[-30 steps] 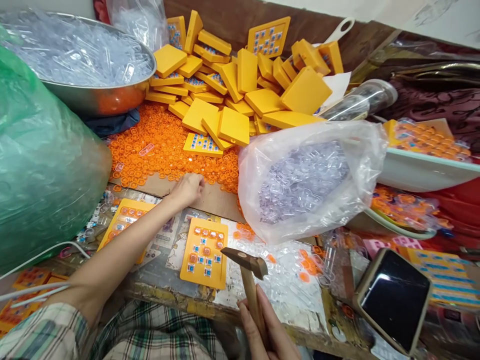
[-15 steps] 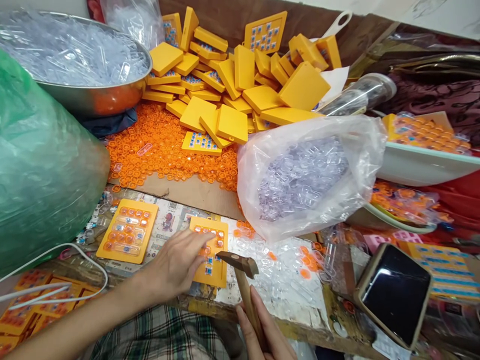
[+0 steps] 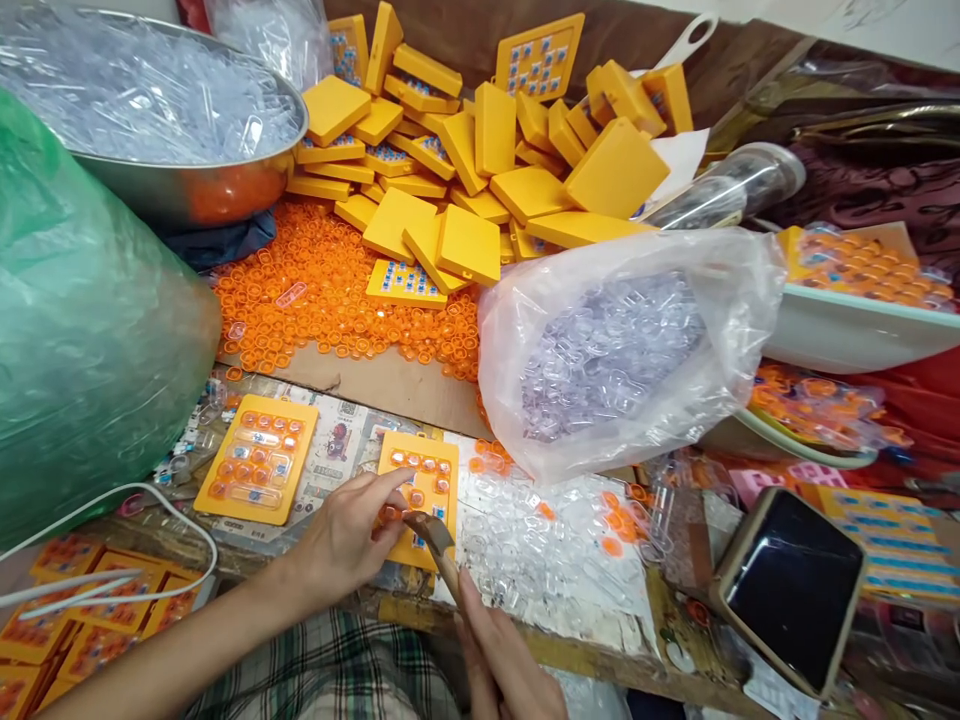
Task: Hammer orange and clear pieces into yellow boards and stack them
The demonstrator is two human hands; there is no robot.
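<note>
My left hand (image 3: 349,535) is over the left side of a small yellow plate (image 3: 431,445) on the bench. An orange piece shows between its bent fingers and thumb, partly hidden. My right hand (image 3: 499,650) is wrapped round the wooden handle of a small hammer (image 3: 436,545). The hammer's metal head is low over the plate, close to my left fingertips; whether it touches cannot be made out. Rows of orange caps sit in the plate, with blue-and-white squares uncovered lower down. A second yellow plate (image 3: 291,490), filled with orange and clear caps, lies to the left.
Beyond the work strip lie loose orange caps (image 3: 322,290) and a heap of yellow cases (image 3: 495,130). A bag of clear pieces (image 3: 607,350) stands behind right, a metal bowl (image 3: 202,185) and green bag (image 3: 90,330) left. A dark-screened device (image 3: 795,590) is at right.
The hammer and my right hand have moved left, bringing the head nearer my left fingers. My left hand has shifted slightly left and down. The plates stay put.
</note>
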